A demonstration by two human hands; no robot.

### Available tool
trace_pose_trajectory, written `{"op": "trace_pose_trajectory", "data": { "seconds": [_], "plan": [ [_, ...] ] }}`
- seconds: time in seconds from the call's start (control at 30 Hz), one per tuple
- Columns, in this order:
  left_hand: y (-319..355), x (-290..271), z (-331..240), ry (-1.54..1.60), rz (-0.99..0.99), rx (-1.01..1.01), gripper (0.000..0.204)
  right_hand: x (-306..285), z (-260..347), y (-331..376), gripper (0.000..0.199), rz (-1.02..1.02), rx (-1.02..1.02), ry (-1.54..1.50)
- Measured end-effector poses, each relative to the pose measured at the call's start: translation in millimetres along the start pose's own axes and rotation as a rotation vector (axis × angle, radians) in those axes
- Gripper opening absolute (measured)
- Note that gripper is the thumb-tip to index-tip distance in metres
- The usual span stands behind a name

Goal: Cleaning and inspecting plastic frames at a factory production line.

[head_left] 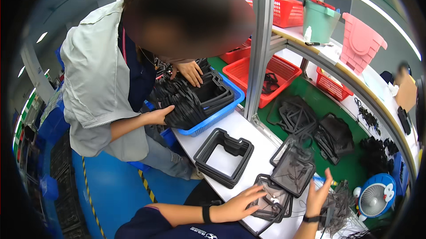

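Observation:
My left hand reaches over black rectangular frames with dark mesh, its fingers stretched out and touching or just above them. To the right, my right hand is raised with fingers apart, beside a mesh-covered black frame that overlaps the others. A thin blue and yellow item shows behind the right hand; its kind is unclear. Left of these frames, a neat stack of black plastic frames rests on the white table.
Across the table, another person's hands handle black frames in a blue basket. More black mesh pieces lie on the green surface. A round blue fan is at right. A metal post rises near red baskets.

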State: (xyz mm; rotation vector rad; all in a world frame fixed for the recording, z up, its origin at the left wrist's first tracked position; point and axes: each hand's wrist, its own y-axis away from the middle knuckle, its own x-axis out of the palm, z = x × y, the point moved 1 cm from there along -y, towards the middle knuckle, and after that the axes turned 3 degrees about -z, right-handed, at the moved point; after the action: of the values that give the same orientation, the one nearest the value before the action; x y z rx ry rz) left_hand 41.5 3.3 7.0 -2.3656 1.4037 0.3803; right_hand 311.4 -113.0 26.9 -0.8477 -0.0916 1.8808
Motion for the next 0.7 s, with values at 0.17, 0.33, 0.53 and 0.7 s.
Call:
{"op": "trace_pose_trajectory", "data": {
  "seconds": [0.17,0.33,0.53,0.7],
  "plan": [
    [39.6,-11.4,15.0,0.003,0.053,-0.245,0.053,-35.5,8.2,111.6,0.028,0.322,0.094,0.309],
    [38.6,-2.0,16.6,0.163,0.136,-0.397,0.054,-30.8,14.2,172.1,0.048,0.343,-0.063,0.028],
    [20.2,-3.9,-5.3,0.009,0.116,-0.234,0.059,-28.8,27.7,164.6,0.031,0.304,0.04,0.098],
    [9.0,-21.4,-27.9,0.026,0.076,-0.048,0.055,-48.3,62.1,149.5,0.029,0.139,0.158,-0.113]
  ]
}}
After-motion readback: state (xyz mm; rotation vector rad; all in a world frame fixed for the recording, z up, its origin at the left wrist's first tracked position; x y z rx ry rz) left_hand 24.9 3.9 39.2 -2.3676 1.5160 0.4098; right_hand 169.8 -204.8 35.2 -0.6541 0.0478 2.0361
